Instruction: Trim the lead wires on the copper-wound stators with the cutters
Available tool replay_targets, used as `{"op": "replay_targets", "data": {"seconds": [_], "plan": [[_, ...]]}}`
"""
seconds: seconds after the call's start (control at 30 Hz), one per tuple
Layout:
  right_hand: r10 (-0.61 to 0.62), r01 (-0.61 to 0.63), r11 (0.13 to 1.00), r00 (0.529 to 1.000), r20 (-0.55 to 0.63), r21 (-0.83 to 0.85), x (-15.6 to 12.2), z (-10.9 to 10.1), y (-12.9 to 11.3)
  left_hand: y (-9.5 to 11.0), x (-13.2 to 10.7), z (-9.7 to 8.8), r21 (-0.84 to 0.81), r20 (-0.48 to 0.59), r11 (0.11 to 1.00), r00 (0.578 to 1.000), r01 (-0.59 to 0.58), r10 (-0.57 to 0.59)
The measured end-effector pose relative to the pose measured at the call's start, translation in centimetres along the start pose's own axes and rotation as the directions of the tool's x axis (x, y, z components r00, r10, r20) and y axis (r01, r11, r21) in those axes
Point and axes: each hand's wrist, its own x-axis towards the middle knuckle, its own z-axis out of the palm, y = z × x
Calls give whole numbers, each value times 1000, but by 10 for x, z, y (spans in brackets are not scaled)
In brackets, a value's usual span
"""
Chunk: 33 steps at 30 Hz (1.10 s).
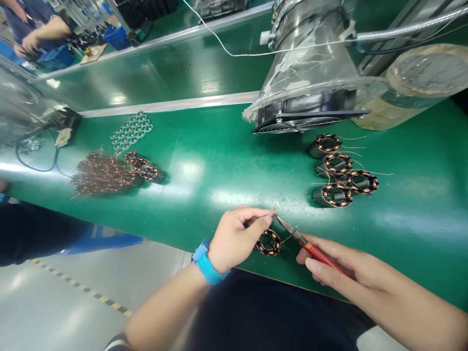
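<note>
My right hand [336, 263] is wrapped around red-handled pliers [309, 246], whose slim metal jaws point up and left. The jaw tips meet the fingertips of my left hand [237, 236], which wears a blue wristband. My left thumb and index finger are pinched together on what looks like the end of a thin copper wire; the wire is mostly hidden. Just below that pinch stands a motor stator [269, 253] with a ring of copper windings, its left side covered by my left hand. A loose wire sticks out from its right side towards the pliers.
Several wound stators [334, 195] stand at the right, wires sticking out. A fan [303, 124] under a clear duct hood is behind them. Far left are a dense cluster of stators [100, 175] and small round parts [131, 131]. Another person [44, 34] works across the bench.
</note>
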Motion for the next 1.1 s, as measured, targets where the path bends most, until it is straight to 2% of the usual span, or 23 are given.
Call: {"op": "replay_targets", "data": {"seconds": [0.17, 0.4, 0.63, 0.9, 1.1], "plan": [[14, -19, 997, 998, 54, 80, 3, -4, -2, 5, 1, -3, 20, 50, 999, 998, 29, -30], [37, -42, 996, 997, 70, 77, 2, -4, 0, 4, 3, -3, 143, 54, 989, 998, -29, 21], [38, -45, 994, 996, 80, 97, 4, -3, 1, 5, 2, -3, 153, 65, 988, 998, -29, 19], [-13, 13, 1000, 1000, 5, 21, 1, -6, 2, 6, 1, -3, 157, 56, 987, 998, -44, 35], [-23, 23, 1000, 1000, 5, 1, 0, -7, 3, 7, 2, -3, 157, 62, 986, 997, -55, 46]]}}
